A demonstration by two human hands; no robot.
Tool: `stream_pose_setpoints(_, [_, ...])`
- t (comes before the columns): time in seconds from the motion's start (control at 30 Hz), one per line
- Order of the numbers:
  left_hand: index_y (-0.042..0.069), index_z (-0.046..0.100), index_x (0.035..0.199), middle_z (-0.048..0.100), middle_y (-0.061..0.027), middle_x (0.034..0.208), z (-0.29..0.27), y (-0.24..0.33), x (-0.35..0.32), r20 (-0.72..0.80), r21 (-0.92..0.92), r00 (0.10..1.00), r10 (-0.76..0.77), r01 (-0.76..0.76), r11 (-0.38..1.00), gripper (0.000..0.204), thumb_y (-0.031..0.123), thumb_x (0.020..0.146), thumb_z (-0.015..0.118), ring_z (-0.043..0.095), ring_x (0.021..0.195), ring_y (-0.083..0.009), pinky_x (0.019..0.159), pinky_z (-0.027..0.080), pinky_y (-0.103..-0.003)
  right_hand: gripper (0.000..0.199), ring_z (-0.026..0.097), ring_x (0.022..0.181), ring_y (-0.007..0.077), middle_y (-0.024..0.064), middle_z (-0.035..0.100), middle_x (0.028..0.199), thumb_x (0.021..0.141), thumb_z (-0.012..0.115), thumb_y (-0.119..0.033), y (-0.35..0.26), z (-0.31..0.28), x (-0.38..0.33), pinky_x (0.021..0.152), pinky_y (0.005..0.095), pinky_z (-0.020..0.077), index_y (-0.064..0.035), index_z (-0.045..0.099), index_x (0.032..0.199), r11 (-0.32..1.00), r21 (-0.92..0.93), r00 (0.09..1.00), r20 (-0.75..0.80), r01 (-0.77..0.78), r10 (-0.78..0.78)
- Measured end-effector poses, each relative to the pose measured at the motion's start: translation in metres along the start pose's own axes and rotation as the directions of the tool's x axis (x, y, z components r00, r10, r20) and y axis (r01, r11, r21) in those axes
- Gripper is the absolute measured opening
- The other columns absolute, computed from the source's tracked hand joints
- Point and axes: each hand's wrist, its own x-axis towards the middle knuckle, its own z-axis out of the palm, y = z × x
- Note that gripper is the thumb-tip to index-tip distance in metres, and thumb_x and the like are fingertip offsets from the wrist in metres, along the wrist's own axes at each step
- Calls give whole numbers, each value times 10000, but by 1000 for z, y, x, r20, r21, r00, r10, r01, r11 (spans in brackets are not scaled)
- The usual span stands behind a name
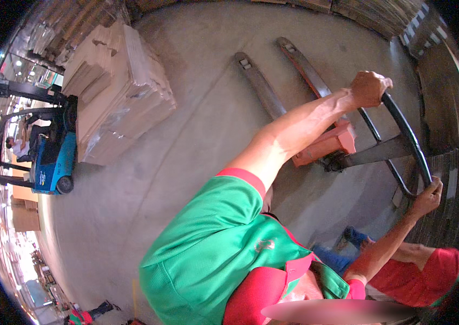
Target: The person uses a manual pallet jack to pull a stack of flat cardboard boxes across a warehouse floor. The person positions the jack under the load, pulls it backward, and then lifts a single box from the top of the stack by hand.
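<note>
My left hand (371, 89) is closed around the upper end of a black loop handle (409, 132). Lower down on that same handle, my right hand (428, 196) grips its other end. The handle belongs to a pallet jack (324, 145) with an orange-red body. Its two dark forks (262, 84) point away over the concrete floor, with no load on them. My left forearm passes in front of part of the jack's body and one fork.
At left a blue forklift (56, 162) with a seated driver stands behind a tall plastic-wrapped stack of cardboard (126, 103). Another person in a red sleeve (430, 279) is close at my lower right. Flat cardboard stacks (446, 92) line the right side. A person (80, 317) is at far lower left.
</note>
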Motion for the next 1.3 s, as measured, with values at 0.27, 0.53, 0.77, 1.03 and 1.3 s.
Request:
stream_pose_setpoints(0.27, [123, 683, 1066, 734, -148, 902, 110, -88, 78, 75, -125, 995, 68, -58, 990, 316, 150, 753, 717, 726, 890, -354, 781, 574, -507, 478, 647, 986, 270, 136, 694, 1025, 1074, 349, -296, 119, 110, 102, 908, 385, 469, 15, 711, 1051, 993, -68, 992, 87, 94, -88])
stream_pose_setpoints(0.53, [60, 641, 966, 716, -145, 838, 122, -139, 137, 213, -268, 973, 88, -29, 963, 202, 161, 814, 727, 724, 839, -366, 754, 553, -499, 535, 612, 967, 234, 74, 686, 1040, 1069, 384, -455, 156, 226, 211, 939, 391, 449, -47, 727, 1114, 965, -27, 964, -71, -259, 257])
stream_pose_setpoints(0.77, [95, 616, 1066, 706, -150, 831, 178, -208, 188, 73, -305, 996, 43, -19, 952, 274, 223, 849, 724, 716, 806, -375, 693, 553, -506, 525, 585, 1041, 198, 83, 672, 1105, 1091, 332, -403, 187, 364, 338, 992, 340, 407, -64, 733, 1102, 999, 41, 988, 150, 18, -24])
stream_pose_setpoints(1.03, [63, 580, 1107, 678, -155, 841, 239, -249, 287, 45, -156, 986, -159, 164, 974, 315, 194, 852, 711, 705, 748, -356, 636, 550, -491, 499, 613, 965, 193, 67, 694, 997, 1049, 440, -411, 215, 537, 501, 912, 336, 449, -16, 744, 1057, 897, 351, 907, 405, -267, 111])
stream_pose_setpoints(1.3, [-40, 578, 1174, 659, -149, 838, 283, -251, 307, -58, -65, 975, -212, 209, 976, 382, 198, 884, 649, 682, 657, -320, 558, 542, -469, 375, 593, 1003, 182, 43, 656, 1090, 1011, 526, -340, 246, 648, 584, 940, 320, 446, -38, 709, 1134, 595, 602, 756, 654, -533, 16])
